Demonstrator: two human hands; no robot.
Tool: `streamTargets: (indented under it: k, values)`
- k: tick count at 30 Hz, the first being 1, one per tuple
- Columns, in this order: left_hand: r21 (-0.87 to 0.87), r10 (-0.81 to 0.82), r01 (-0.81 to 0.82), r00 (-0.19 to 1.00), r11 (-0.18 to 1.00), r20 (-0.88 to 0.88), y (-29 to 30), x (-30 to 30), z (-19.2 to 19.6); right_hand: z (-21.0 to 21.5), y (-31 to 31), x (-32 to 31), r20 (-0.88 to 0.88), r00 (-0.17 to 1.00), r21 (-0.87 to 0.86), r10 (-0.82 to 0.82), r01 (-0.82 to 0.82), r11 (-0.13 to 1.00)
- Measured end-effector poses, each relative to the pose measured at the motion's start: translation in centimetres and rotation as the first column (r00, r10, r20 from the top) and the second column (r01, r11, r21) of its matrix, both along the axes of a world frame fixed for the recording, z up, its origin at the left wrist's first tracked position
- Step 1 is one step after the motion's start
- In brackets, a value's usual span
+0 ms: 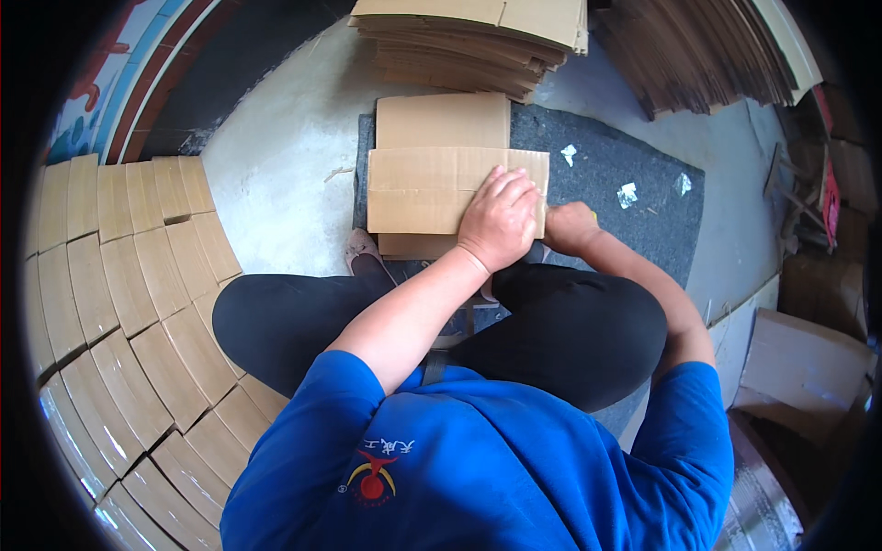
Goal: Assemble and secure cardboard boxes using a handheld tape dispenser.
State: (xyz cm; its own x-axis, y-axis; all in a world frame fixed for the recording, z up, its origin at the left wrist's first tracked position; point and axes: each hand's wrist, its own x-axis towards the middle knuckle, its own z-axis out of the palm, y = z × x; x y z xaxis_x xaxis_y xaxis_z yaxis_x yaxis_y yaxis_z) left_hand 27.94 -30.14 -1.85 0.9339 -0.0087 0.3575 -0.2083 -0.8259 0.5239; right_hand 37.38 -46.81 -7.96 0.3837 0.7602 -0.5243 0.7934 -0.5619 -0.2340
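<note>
A flattened brown cardboard box [427,188] lies on a dark grey mat [634,230] in front of my crossed legs in black trousers. My left hand [501,219] lies palm down on the box's right part, fingers slightly spread, pressing it flat. Just beside it, my right hand [570,228] is curled at the box's right edge. Its fingers are tucked under and hidden, and a speck of yellow shows beside it. What it holds is not visible.
A stack of flat cardboard sheets [478,37] lies beyond the mat, with more sheets leaning at the far right [707,50]. Rows of bundled folded boxes [138,303] fan out on my left. An open carton [799,367] sits at my right. Small white scraps [627,194] lie on the mat.
</note>
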Motion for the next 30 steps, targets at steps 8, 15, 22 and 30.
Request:
streamTargets:
  k: [8, 15, 22, 30]
  values:
    - [0.114, -0.014, 0.026, 0.994, 0.993, -0.104, 1.3, -3.3, 1.0, 14.6, 3.0, 3.3, 0.149, 0.940, -0.003, -0.306, 0.310, 0.951]
    - [0.379, 0.384, -0.254, 0.865, 0.890, -0.323, 9.4, -6.4, 1.2, 13.3, 3.5, 3.9, -0.009, 0.981, -0.144, -0.194, 0.191, 0.971]
    - [0.110, 0.469, -0.571, 0.532, 0.814, -0.706, 17.3, -6.4, 4.3, 12.1, 2.2, 3.9, -0.012, 0.988, -0.245, -0.156, 0.148, 0.958]
    - [-0.228, 0.455, -0.541, 0.823, 0.809, -0.339, 15.2, -5.2, -0.9, 15.6, 9.2, 4.6, -0.022, 0.957, -0.148, -0.289, 0.282, 0.948]
